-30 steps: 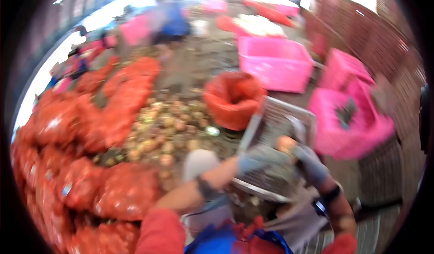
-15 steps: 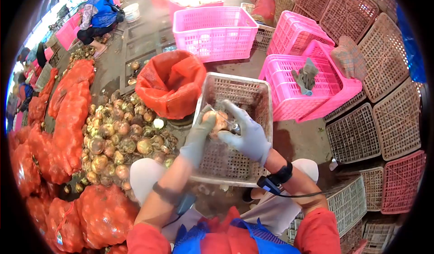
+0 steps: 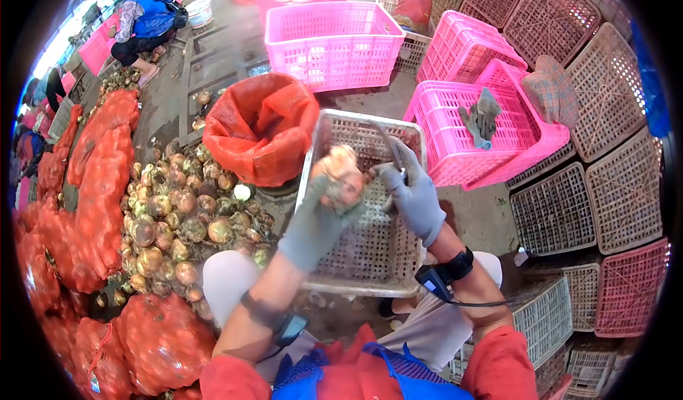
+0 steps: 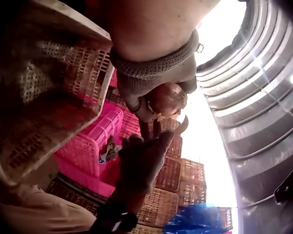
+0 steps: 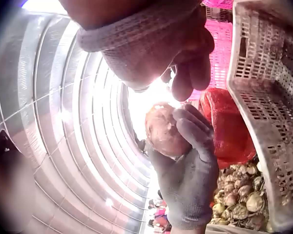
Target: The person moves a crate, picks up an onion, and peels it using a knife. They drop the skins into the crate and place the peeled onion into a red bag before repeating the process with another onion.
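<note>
Head view first: I've got the left hand [image 3: 316, 225], gloved, wrapped round an onion [image 3: 340, 178], its outline a little blurred, over the grey crate [image 3: 366, 286]. And here's the right hand [image 3: 414, 199], gloved too, just beside it, fingers curled in on a curved knife [image 3: 389, 142] whose dark, bent shape arcs up over the crate. Left of that crate sits an open red mesh sack [image 3: 235, 144], with a pile of loose onions [image 3: 178, 211] spread on the floor below it. Over on the right, a pair of work gloves [image 3: 484, 121] lies on a pink crate [image 3: 445, 133].

Across to the left wrist: the left hand is up top, fingers bent round the onion, and right under it comes the right hand, dark in the shade. The pale blade pokes out past its fingers, close to the onion; whether it touches, I cannot tell.

Now the right wrist: the onion sits cupped in the left palm, fingers folded over its side, thumb hard to make out. Above it the right hand's fingers are curled in, and most of the knife is lost in the glare.
</note>
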The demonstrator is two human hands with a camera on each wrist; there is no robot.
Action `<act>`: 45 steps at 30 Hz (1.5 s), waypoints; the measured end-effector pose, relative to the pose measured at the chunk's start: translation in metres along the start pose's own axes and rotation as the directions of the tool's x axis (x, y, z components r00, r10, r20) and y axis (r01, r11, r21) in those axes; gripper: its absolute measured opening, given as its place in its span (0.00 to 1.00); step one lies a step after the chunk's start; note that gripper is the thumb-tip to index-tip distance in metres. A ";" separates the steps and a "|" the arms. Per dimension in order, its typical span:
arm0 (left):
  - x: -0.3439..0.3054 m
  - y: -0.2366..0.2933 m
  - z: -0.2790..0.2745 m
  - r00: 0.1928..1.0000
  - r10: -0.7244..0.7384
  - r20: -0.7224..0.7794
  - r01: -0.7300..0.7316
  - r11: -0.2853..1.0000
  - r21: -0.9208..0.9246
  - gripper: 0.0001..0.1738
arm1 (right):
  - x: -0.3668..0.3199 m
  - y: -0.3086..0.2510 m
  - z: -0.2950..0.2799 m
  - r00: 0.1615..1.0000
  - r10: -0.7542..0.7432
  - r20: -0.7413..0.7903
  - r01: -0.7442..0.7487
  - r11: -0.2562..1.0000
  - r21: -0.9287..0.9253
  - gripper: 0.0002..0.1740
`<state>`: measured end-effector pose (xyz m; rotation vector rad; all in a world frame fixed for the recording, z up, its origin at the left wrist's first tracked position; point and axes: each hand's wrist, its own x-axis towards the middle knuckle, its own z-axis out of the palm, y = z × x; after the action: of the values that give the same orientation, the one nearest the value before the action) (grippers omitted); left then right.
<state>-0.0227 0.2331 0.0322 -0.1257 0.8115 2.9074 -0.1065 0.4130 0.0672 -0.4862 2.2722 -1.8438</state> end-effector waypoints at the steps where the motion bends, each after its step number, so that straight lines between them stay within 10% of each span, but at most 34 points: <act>1: 0.003 0.003 0.001 0.996 0.083 -0.044 -0.083 0.997 0.002 0.37 | -0.004 0.000 -0.005 1.000 0.003 0.000 -0.003 1.000 -0.003 0.32; 7: 0.001 0.008 -0.010 0.996 0.085 0.009 -0.081 0.976 -0.201 0.37 | -0.043 -0.009 0.004 0.904 0.065 0.422 -0.146 0.976 0.161 0.18; 19: -0.001 0.005 -0.012 0.995 0.071 0.072 -0.060 0.988 -0.142 0.32 | -0.045 -0.004 0.012 0.916 0.089 0.392 -0.112 0.993 0.037 0.24; 22: -0.001 0.015 -0.020 0.992 -0.017 0.125 -0.022 0.953 0.303 0.28 | -0.042 0.005 0.005 0.913 0.008 0.407 0.063 0.985 -0.160 0.24; 25: -0.001 0.013 -0.022 0.998 -0.068 0.004 0.062 0.935 0.350 0.28 | -0.037 0.017 0.001 0.816 0.197 0.543 0.051 0.912 -0.406 0.23; 28: -0.001 0.002 -0.004 0.993 0.115 -0.009 -0.109 0.959 0.263 0.25 | -0.043 0.042 0.024 0.917 -0.087 0.390 0.152 0.978 -0.141 0.25; 30: -0.003 -0.002 -0.001 0.957 0.289 -0.034 -0.275 0.937 0.216 0.22 | -0.052 0.003 0.026 0.784 0.415 0.461 -0.477 0.878 0.021 0.26; 35: 0.002 0.000 -0.003 0.916 0.398 -0.042 -0.333 0.817 0.471 0.22 | -0.052 -0.010 0.022 0.668 0.438 0.602 -0.667 0.712 0.222 0.25; 37: 0.008 -0.007 -0.008 0.785 0.607 0.124 -0.457 0.433 0.777 0.21 | -0.051 -0.012 0.020 0.572 0.408 0.712 -0.775 0.552 0.307 0.25; 39: 0.013 -0.009 -0.011 0.746 0.645 0.165 -0.461 0.322 0.827 0.22 | -0.044 -0.013 0.015 0.603 0.417 0.680 -0.729 0.635 0.257 0.24; 41: 0.015 -0.011 0.002 0.798 0.579 -0.165 -0.459 0.762 0.456 0.22 | -0.042 -0.004 0.013 0.632 0.423 0.649 -0.678 0.707 0.200 0.23; 43: 0.021 -0.008 -0.024 0.771 0.593 -0.233 -0.422 0.749 0.511 0.17 | -0.035 0.013 0.020 0.986 -0.044 0.159 0.069 0.986 -0.150 0.19; 45: 0.028 -0.009 -0.060 0.852 0.483 -0.203 -0.338 0.802 0.492 0.15 | -0.031 -0.009 0.017 0.993 0.046 0.105 -0.039 0.997 -0.062 0.17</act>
<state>-0.0459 0.2115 -0.0269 -0.4349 1.7421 3.0282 -0.0703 0.4068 0.0704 -0.5279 2.2550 -1.6921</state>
